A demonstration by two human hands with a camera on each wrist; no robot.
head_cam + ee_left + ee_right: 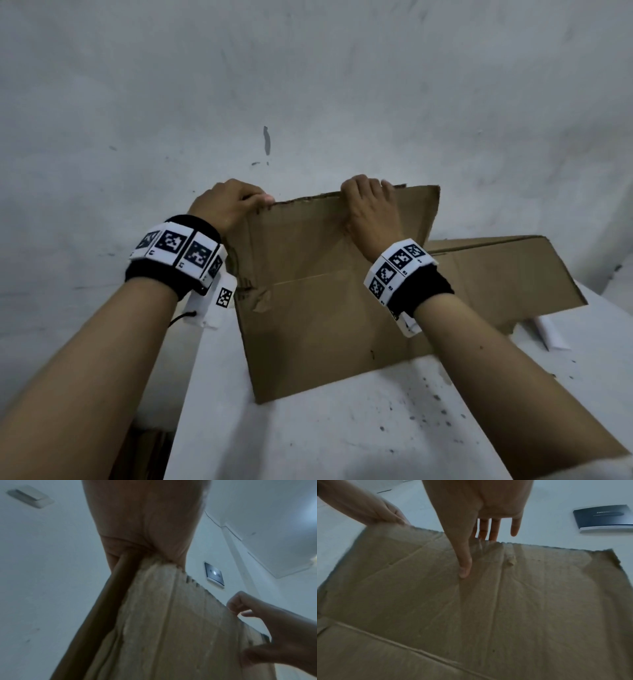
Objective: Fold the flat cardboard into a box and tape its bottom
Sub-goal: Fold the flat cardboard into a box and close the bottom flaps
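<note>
Standing cardboard: the brown cardboard [308, 274] is tipped up on the white counter [342, 428], its top edge rough and torn.
Left hand: the left hand [233, 202] grips the top left corner, fingers curled over the edge.
Right hand: the right hand [370, 209] holds the top edge, thumb flat on the near side, fingers hooked over the back.
Other cardboard: a second flat sheet [507, 274] lies behind on the right.
Wall: white, with dark marks.

Brown cardboard [325, 308]; white table [342, 428]; black-white checkered wristbands [178, 253].
</note>
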